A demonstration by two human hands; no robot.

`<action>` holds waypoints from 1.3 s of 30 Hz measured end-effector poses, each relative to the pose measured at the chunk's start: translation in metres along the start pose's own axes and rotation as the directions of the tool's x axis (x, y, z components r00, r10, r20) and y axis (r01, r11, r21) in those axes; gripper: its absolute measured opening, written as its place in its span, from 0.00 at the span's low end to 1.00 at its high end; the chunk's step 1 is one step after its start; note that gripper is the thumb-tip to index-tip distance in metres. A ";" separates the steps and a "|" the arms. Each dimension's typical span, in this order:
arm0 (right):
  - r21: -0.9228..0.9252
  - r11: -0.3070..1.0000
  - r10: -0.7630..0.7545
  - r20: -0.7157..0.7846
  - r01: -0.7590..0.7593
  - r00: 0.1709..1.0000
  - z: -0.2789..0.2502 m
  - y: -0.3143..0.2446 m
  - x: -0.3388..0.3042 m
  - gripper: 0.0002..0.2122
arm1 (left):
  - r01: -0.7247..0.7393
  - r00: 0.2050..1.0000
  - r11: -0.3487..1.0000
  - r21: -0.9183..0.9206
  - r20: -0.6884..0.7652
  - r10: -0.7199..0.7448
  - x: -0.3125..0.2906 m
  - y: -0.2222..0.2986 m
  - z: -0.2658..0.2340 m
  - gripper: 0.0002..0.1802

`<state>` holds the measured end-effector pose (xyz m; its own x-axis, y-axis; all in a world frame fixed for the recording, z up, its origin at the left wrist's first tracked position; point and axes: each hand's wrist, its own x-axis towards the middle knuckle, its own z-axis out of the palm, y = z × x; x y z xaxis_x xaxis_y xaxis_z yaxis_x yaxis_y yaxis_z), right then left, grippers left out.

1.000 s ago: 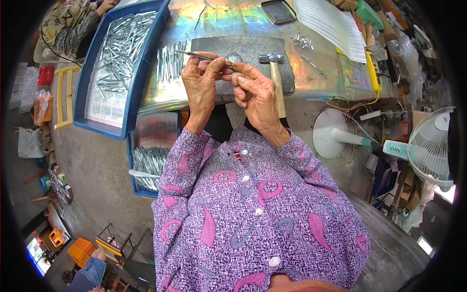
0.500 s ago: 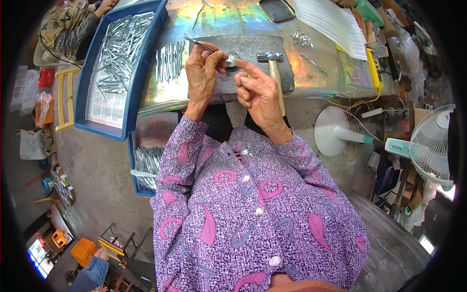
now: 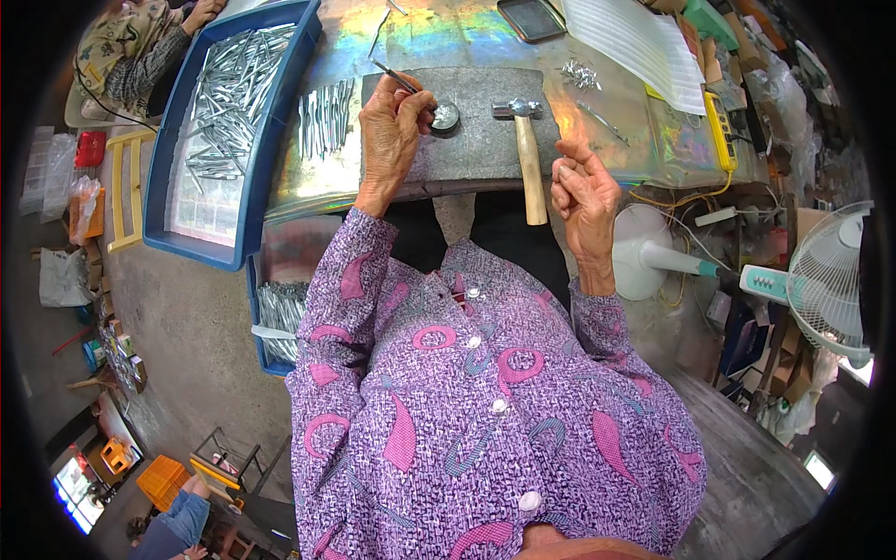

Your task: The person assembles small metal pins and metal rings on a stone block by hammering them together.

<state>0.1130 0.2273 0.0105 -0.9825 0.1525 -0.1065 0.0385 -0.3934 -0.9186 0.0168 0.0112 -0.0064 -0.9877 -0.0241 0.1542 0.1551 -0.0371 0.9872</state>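
- Between the thumb and fingers of the left hand (image 3: pixel 392 133), a slender dark metal piece (image 3: pixel 390 74) is clamped; its free end sticks out past the fingertips, forward and to the left.
- Beneath those left fingers lies the left part of a grey slab (image 3: pixel 476 154), flat on the table (image 3: pixel 345 56) with its shimmering rainbow cover.
- Just right of the left fingertips, a round metal disc (image 3: pixel 445 119) rests on the slab.
- Off to the right of the slab is the right hand (image 3: pixel 586 191), near the table's front edge; its index finger points forward while the others curl toward the palm. Whether its thumb and index tips meet, or pinch something small, I cannot tell.
- Between the two sets of fingers lies a hammer (image 3: pixel 530 163), its steel head on the slab and its wooden handle running past the slab's front edge, near the right fingers.
- Ahead of the right fingertips, a single slender piece (image 3: pixel 602 121) lies on the cover, and beyond it a small heap of shiny bits (image 3: pixel 581 75).
- Left of the left fingers, a row of metal strips (image 3: pixel 327 119) lies side by side.
- Farther left of those fingers, past the row, stands a blue tray (image 3: pixel 271 140) with many loose silvery pieces (image 3: pixel 241 89) inside.
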 end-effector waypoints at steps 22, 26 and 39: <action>-0.469 0.869 0.228 0.100 -0.156 0.968 -0.005 0.006 0.007 0.14 | -0.291 0.955 0.858 0.423 0.190 0.229 0.004 0.003 -0.001 0.02; -0.052 0.859 0.508 0.210 -0.509 0.836 -0.010 -0.005 0.017 0.11 | -0.299 0.951 0.846 0.441 0.216 0.223 0.005 0.001 -0.002 0.08; -0.646 0.332 -0.305 0.616 0.688 0.726 0.057 -0.090 0.026 0.10 | -0.433 0.901 0.746 0.505 0.252 0.353 0.004 0.006 0.000 0.06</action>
<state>0.0732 0.2150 0.1125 -0.8373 -0.3276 0.4378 -0.5452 0.5601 -0.6237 0.0140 0.0106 -0.0004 -0.8400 0.2171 0.4972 0.5346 0.4874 0.6904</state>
